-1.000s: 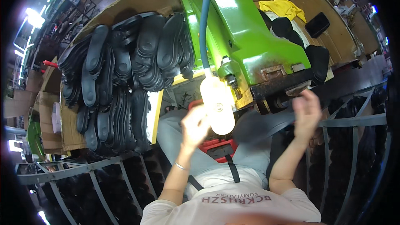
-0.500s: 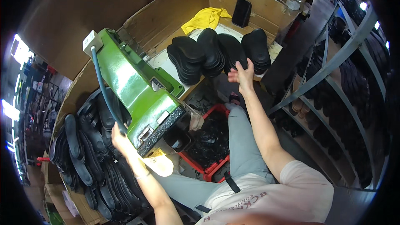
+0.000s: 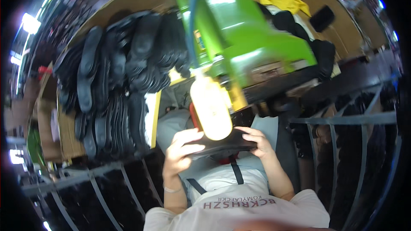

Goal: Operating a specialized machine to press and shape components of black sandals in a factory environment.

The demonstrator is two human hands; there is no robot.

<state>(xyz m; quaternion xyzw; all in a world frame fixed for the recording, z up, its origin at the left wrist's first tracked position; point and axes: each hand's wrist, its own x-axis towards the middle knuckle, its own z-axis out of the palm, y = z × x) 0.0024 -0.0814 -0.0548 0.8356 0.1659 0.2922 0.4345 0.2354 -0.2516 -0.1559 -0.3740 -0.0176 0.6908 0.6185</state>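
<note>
- Head view: a black shoe sole (image 3: pixel 227 147) is held crosswise between the fingers of both hands, blurred a little.
- Its left end is gripped by the left hand (image 3: pixel 179 150), with the fingers slightly spread and laid over the edge; the thumb is seen below them.
- Its right end is gripped by the right hand (image 3: pixel 258 142), the fingers being curled inward over it; how the thumb is placed cannot be told.
- The middle of the sole is left uncovered between the two sets of fingertips.
- Just above that middle, a glowing oblong lamp (image 3: pixel 212 111) is seen between the hands, its lower end overlapping the sole's upper edge; whether they are touching cannot be told.
- Beyond the fingers, above the right hand, a glossy green machine (image 3: pixel 257 42) is seen.
- To the upper left of the left fingers, black soles (image 3: pixel 87 70) are stacked in rows.
- To the upper right of the right fingers, well apart, more dark soles (image 3: pixel 324 57) are seen, with a yellow cloth (image 3: pixel 286 2) beyond.
</note>
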